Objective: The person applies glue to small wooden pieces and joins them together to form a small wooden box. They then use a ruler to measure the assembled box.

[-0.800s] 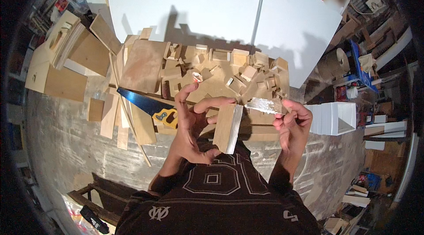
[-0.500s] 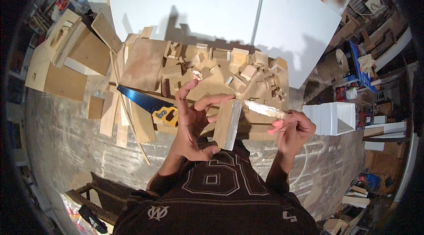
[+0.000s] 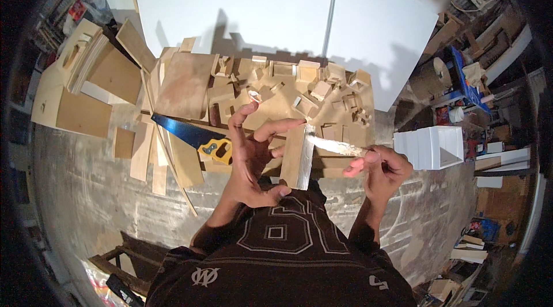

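My left hand [image 3: 252, 157] grips a small wooden block [image 3: 294, 160] between thumb and fingers, in front of my chest. White paste, perhaps glue, coats the block's right-hand edge. A white smear also sits on the tip of my left index finger. Pinched in my right hand [image 3: 385, 171] is a thin flat stick [image 3: 340, 147] smeared with white paste. The stick's left end meets the upper part of the coated edge. Behind the hands, several small wooden box pieces [image 3: 308, 70] stand on the wooden worktable [image 3: 268, 112].
A handsaw [image 3: 193, 134] with a yellow handle lies left of my left hand, beside wood strips and boards [image 3: 184, 85]. A large white panel [image 3: 276, 13] stands behind the table. White drawer-like boxes [image 3: 429, 147] are on the right, a wooden cabinet [image 3: 72, 105] on the left.
The stick has moved left and slightly down, so its end now meets the upper part of the block's coated edge. My left hand still holds the block, turned slightly.
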A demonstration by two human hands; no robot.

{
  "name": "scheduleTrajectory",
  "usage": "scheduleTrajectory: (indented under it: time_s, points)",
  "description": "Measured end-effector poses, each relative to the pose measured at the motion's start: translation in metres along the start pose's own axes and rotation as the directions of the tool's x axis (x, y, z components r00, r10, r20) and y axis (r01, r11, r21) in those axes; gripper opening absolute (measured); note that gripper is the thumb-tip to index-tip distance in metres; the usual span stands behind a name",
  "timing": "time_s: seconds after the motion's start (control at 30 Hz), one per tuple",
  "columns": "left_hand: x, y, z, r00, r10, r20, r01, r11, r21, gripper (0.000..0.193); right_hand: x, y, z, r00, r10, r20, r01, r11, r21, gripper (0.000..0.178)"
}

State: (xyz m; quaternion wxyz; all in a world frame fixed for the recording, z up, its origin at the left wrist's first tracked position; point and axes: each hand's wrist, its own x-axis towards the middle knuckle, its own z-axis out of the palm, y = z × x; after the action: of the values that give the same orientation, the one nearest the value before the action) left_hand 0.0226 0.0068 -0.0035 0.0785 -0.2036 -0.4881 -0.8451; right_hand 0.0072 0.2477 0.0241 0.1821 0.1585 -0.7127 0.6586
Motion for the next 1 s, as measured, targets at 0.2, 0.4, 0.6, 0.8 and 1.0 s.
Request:
scheduleTrajectory:
  time_s: [0.2, 0.4, 0.6, 0.8, 1.0]
  points:
    - [0.001, 0.002, 0.0, 1.0, -0.018, 0.005, 0.018, 0.999, -0.031, 0.118, 0.001, 0.007, 0.0, 0.997, -0.062, -0.054, 0.054, 0.99, -0.129, 0.022]
    - [-0.002, 0.002, 0.001, 0.995, -0.056, -0.083, 0.05, 0.996, -0.069, 0.118, -0.004, -0.003, 0.026, 0.983, -0.175, 0.061, 0.181, 0.976, -0.12, 0.015]
    - [-0.005, 0.004, 0.007, 0.973, -0.115, -0.2, 0.083, 0.983, -0.163, 0.122, -0.004, -0.003, 0.019, 0.909, -0.386, 0.155, 0.405, 0.907, -0.118, 0.019]
    - [-0.008, 0.0, -0.012, 0.997, -0.045, -0.06, 0.035, 0.987, -0.154, 0.112, 0.003, -0.011, 0.032, 0.956, -0.246, 0.158, 0.279, 0.931, -0.237, 0.022]
    - [-0.007, -0.007, -0.02, 0.996, -0.007, -0.092, -0.001, 0.996, -0.086, 0.111, -0.013, -0.012, 0.023, 0.907, -0.369, 0.204, 0.414, 0.871, -0.265, 0.031]
